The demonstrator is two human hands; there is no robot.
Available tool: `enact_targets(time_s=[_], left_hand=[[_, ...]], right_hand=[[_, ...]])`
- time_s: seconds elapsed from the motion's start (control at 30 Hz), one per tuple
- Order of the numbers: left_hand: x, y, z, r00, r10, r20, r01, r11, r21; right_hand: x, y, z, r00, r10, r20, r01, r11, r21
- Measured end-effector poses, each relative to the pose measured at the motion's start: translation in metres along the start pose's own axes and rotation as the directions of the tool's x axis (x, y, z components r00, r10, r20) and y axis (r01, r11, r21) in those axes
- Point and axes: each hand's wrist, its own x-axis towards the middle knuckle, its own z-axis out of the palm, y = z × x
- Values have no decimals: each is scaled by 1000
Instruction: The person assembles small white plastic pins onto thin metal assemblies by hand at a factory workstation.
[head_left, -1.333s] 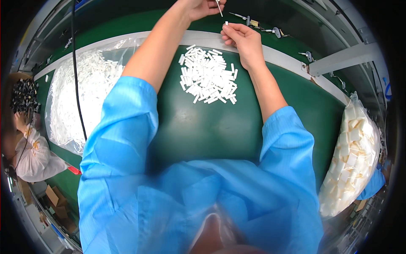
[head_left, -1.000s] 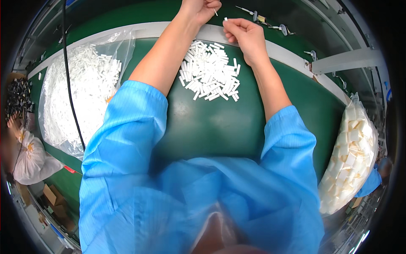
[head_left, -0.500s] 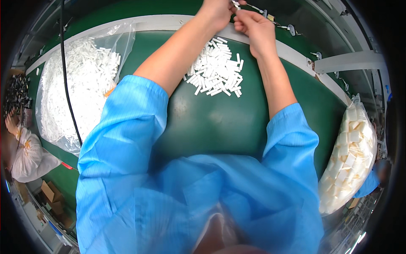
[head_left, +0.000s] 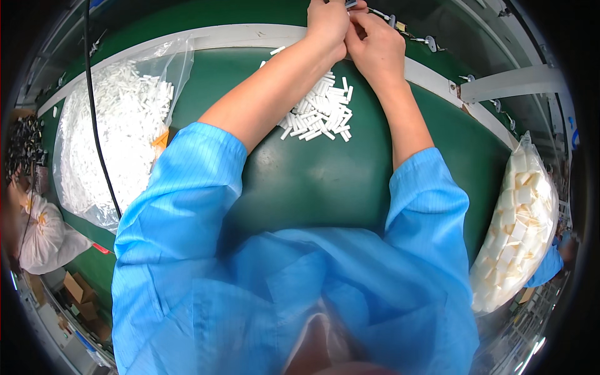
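Both hands meet beyond the far edge of the green worktop. My left hand [head_left: 329, 26] is closed, its fingers partly cut off by the top of the picture. A small dark grey piece [head_left: 351, 4] shows at its fingertips; its kind is not clear. Right beside it, my right hand [head_left: 379, 47] has its fingers curled in a pinch against the left, and what they grip is hidden. Under my left forearm lies a loose pile of short white tubes [head_left: 325, 112], partly covered by the arm.
A clear bag of white tubes [head_left: 115, 137] lies at left, crossed by a black cable [head_left: 97, 125]. A bag of cream-coloured pieces [head_left: 519, 231] stands at right. Beyond the pale rail [head_left: 244, 36], small wired parts [head_left: 431, 44] sit on a green strip. Another person's blue sleeve [head_left: 547, 265] shows far right.
My left hand has turned and shifted slightly right, and the dark grey piece now shows at its fingertips. My right hand has closed in against it.
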Motion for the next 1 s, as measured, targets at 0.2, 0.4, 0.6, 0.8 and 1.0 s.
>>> enact_targets(time_s=[0.2, 0.4, 0.6, 0.8, 1.0], left_hand=[[43, 38, -9, 944, 105, 312, -321, 506, 801], [53, 35, 9, 825, -235, 513, -525, 17, 851], [57, 23, -6, 844, 292, 450, -512, 187, 838], [29, 83, -53, 783, 456, 423, -545, 176, 820], [-63, 86, -76, 861, 296, 413, -447, 54, 893]], right_hand=[[13, -24, -16, 986, 129, 102, -123, 990, -71], [16, -69, -18, 994, -18, -107, 63, 897, 438], [12, -58, -19, 994, 104, -26, -80, 881, 467], [12, -23, -12, 937, 175, 302, -271, 909, 317], [-8, -11, -3, 909, 160, 385, -288, 909, 302]])
